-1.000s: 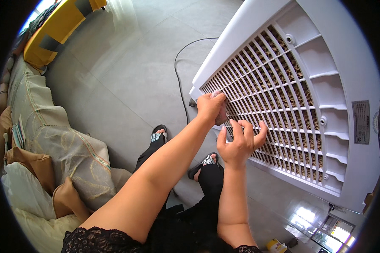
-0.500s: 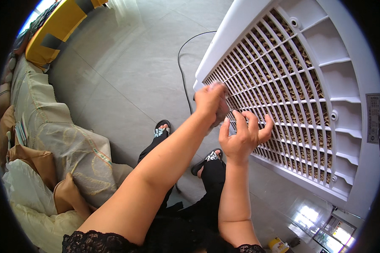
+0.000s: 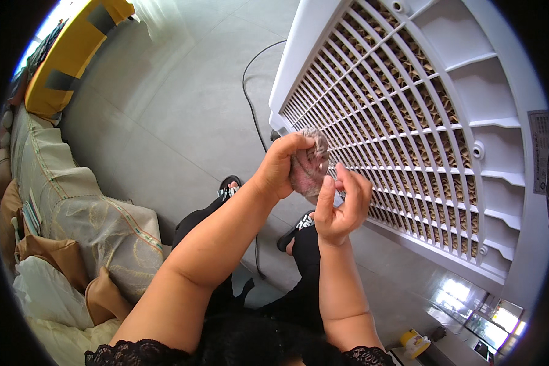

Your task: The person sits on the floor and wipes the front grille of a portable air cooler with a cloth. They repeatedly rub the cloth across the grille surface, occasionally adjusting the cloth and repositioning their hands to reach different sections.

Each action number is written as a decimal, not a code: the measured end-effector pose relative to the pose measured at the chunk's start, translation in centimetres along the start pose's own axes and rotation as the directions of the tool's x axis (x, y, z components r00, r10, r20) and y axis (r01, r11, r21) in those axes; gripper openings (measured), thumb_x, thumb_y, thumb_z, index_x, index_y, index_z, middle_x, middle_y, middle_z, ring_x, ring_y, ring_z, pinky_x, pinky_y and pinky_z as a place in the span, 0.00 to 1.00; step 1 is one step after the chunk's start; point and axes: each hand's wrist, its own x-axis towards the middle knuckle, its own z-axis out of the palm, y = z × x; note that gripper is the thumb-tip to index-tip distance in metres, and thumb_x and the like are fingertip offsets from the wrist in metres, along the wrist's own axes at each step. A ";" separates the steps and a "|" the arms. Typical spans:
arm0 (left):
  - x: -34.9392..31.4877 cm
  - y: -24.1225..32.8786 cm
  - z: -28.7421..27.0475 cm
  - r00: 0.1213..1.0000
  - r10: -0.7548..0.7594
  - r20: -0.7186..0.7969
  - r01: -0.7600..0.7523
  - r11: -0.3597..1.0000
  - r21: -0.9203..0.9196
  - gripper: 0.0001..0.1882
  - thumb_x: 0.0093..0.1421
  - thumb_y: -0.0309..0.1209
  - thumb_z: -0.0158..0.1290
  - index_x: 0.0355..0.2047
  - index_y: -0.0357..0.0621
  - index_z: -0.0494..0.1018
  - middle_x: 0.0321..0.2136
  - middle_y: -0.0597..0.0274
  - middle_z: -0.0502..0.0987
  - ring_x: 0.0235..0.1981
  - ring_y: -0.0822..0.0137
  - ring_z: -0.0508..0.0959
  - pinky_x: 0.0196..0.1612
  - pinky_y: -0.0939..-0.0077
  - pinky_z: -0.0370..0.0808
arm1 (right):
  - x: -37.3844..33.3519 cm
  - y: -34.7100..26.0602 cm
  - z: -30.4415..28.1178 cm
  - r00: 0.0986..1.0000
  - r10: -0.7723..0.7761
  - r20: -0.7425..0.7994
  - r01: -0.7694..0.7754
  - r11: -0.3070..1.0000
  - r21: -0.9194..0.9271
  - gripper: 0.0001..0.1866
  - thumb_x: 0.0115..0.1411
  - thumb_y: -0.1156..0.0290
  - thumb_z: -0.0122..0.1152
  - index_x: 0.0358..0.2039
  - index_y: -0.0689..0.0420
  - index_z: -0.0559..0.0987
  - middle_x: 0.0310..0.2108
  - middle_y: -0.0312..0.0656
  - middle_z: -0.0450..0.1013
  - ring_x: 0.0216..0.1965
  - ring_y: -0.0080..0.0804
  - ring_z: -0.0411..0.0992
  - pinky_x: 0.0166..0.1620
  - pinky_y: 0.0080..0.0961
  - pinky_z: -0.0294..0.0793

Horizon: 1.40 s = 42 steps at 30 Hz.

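Observation:
My left hand [image 3: 276,166] is closed around a crumpled, pinkish-grey cloth [image 3: 309,166]. Just to the right of the cloth is my right hand [image 3: 343,213], its thumb and fingers raised, slightly bent and apart, with nothing visible between them. Both hands are in front of the white slatted grille [image 3: 372,116] of a large white appliance that looks like an air cooler. Brown honeycomb-like padding [image 3: 430,113] shows behind the slats. Part of the cloth is hidden inside my left hand.
A black cable [image 3: 245,79] runs across the grey tiled floor [image 3: 165,97] beside the appliance. Left of me, a patterned cover [image 3: 104,219] drapes over a seat with a brown bag [image 3: 52,253] and white plastic bags [image 3: 49,293]. A yellow bucket [image 3: 413,343] stands at lower right.
My left hand has drawn back from the grille toward me, bringing the cloth into clear view. My right hand has shifted slightly down and turned, its fingers off the slats. The view has shifted a little.

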 end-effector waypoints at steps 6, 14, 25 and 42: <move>-0.9 1.0 -1.9 0.991 -0.062 0.117 0.052 0.995 0.088 0.14 0.51 0.32 0.46 0.32 0.33 0.74 0.28 0.53 0.78 0.28 0.62 0.77 0.38 0.69 0.77 | 2.0 -0.1 0.1 0.960 0.194 0.204 -0.258 0.897 0.358 0.16 0.53 0.73 0.69 0.44 0.60 0.81 0.35 0.38 0.71 0.30 0.21 0.68 0.29 0.16 0.67; -1.7 2.4 -2.0 0.983 -0.108 0.147 0.104 0.994 0.040 0.15 0.48 0.32 0.48 0.32 0.32 0.73 0.26 0.54 0.77 0.23 0.62 0.77 0.34 0.66 0.77 | 2.2 -1.2 -1.9 0.935 0.285 0.209 -0.354 0.752 0.556 0.07 0.54 0.76 0.69 0.34 0.61 0.83 0.32 0.33 0.70 0.25 0.13 0.63 0.25 0.09 0.62; 1.2 1.0 -2.4 0.948 0.085 -0.307 -0.041 0.988 0.146 0.11 0.59 0.36 0.53 0.38 0.42 0.74 0.34 0.61 0.77 0.34 0.68 0.76 0.37 0.68 0.76 | 1.7 -0.3 -2.6 0.626 0.225 0.747 -0.182 0.973 -0.141 0.09 0.50 0.66 0.72 0.29 0.57 0.82 0.27 0.40 0.72 0.24 0.31 0.70 0.26 0.24 0.69; 5.4 -1.0 -0.3 0.831 0.454 -0.321 -0.364 0.880 0.304 0.07 0.56 0.30 0.56 0.30 0.38 0.75 0.26 0.64 0.76 0.26 0.74 0.73 0.29 0.81 0.70 | 1.9 2.7 0.2 0.981 -0.182 0.068 0.194 0.937 -0.290 0.09 0.58 0.78 0.61 0.39 0.65 0.80 0.41 0.49 0.77 0.32 0.34 0.78 0.25 0.22 0.76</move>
